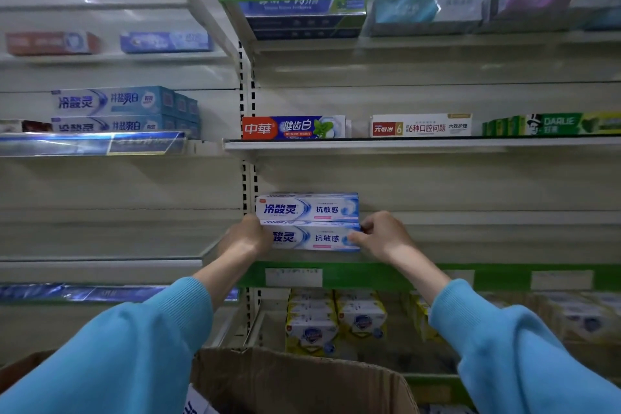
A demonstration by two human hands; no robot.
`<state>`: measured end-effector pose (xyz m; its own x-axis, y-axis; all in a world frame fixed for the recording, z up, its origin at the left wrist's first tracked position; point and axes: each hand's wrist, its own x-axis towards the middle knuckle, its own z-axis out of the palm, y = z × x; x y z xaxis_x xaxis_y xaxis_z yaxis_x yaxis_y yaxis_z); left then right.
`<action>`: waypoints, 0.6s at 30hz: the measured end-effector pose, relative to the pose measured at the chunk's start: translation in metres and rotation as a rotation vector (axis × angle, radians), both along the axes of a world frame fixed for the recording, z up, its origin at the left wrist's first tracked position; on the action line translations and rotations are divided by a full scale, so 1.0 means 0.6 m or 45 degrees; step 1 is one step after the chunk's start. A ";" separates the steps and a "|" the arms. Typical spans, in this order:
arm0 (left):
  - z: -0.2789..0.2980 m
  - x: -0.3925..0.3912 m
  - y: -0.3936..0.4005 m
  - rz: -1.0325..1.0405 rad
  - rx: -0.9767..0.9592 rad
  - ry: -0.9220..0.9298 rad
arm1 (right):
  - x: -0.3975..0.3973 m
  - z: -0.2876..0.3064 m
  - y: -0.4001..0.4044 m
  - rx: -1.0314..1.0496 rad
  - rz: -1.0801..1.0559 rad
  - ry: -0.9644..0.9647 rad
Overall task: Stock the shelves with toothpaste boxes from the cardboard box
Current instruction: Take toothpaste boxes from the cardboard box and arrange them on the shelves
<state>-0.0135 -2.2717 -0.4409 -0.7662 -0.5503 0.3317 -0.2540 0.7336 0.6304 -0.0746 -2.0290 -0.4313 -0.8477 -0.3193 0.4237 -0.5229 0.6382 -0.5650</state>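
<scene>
Two hands in blue sleeves grip a stack of two white-and-blue toothpaste boxes at a shelf with a green front edge. The left hand curls round the left end of the lower box; the right hand pinches the stack's right end. The stack sits at the shelf's left end, just right of the slotted upright. An open cardboard box lies near, below the arms. More toothpaste lines the shelf above.

Both arms wear bright blue knit sleeves with ribbed cuffs ending short of the bare wrists.
</scene>
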 end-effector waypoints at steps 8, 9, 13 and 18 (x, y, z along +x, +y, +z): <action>0.002 0.005 -0.003 -0.023 0.017 -0.019 | -0.006 -0.004 -0.002 -0.004 -0.018 -0.007; 0.002 0.008 -0.001 -0.022 0.022 -0.023 | -0.007 -0.004 -0.002 -0.007 -0.020 -0.017; 0.006 0.020 0.008 -0.026 0.027 -0.001 | -0.002 -0.005 0.000 -0.079 -0.026 -0.059; -0.001 0.081 0.015 0.041 -0.009 0.188 | 0.023 0.009 -0.003 -0.157 0.039 -0.002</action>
